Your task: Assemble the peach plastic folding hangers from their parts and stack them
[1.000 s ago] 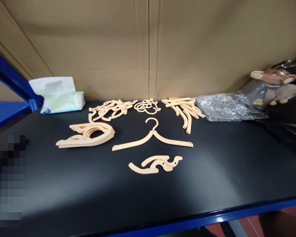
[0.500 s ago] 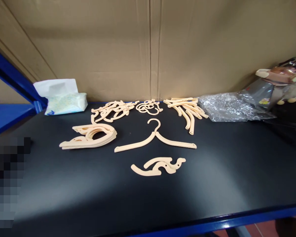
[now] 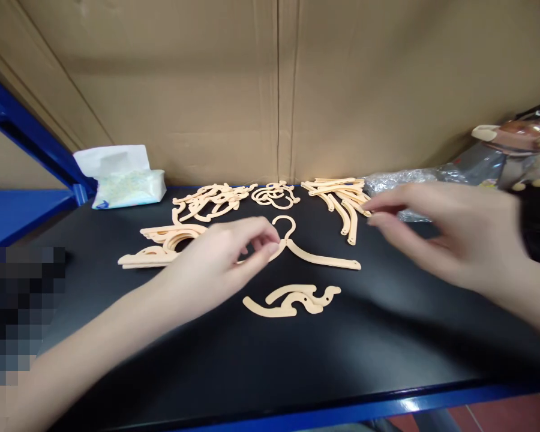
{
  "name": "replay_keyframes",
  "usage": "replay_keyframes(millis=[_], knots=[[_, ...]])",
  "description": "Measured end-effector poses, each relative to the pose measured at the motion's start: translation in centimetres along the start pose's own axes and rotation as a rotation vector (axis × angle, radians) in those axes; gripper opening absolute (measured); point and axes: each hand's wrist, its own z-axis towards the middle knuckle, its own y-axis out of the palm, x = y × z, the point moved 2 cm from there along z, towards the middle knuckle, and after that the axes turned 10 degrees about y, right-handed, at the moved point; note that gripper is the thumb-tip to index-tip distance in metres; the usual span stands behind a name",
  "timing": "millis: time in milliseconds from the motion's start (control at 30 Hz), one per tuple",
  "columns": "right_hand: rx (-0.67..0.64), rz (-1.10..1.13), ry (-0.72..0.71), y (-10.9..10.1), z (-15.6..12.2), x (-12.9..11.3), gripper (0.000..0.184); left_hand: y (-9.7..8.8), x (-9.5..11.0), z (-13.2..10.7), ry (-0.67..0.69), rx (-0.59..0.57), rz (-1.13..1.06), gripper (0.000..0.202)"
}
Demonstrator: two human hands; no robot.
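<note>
An assembled cream plastic hanger (image 3: 324, 259) lies flat on the black shelf (image 3: 387, 336). My left hand (image 3: 220, 264) covers its left arm, with thumb and fingers pinched together at the neck below the hook. My right hand (image 3: 445, 234) hovers at the right with fingers stretched out and nothing in them. Its fingertips are close to a pile of curved hanger arms (image 3: 342, 201). A folded hanger piece (image 3: 292, 300) lies in front of the assembled hanger, with neither hand touching it.
A stack of folded hangers (image 3: 162, 243) lies left, loose parts (image 3: 209, 201) and hooks (image 3: 274, 195) at the back. A tissue pack (image 3: 123, 180) sits far left, a clear plastic bag (image 3: 400, 179) and a plush toy (image 3: 517, 144) at right. A cardboard wall stands behind; blue shelf edge in front.
Both hands have come into view from below. The left has reached the assembled hanger's neck; the right has reached toward the pile of arms. The view has shifted slightly.
</note>
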Motion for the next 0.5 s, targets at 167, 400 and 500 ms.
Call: replay_keyframes(millis=[167,400,500], knots=[[-0.163,-0.01,-0.051,3.8,1.6,-0.2,0.018,3.3,-0.7,1.0,0.15,-0.201,0.032,0.011],[-0.504,0.199,-0.17,5.9,-0.6,-1.9,0.023,4.4,-1.4,-0.7,0.261,-0.239,0.08,0.016],[-0.632,0.28,-0.129,5.4,-1.4,-1.7,0.023,4.5,-1.3,-1.1,0.275,-0.247,0.109,0.016]])
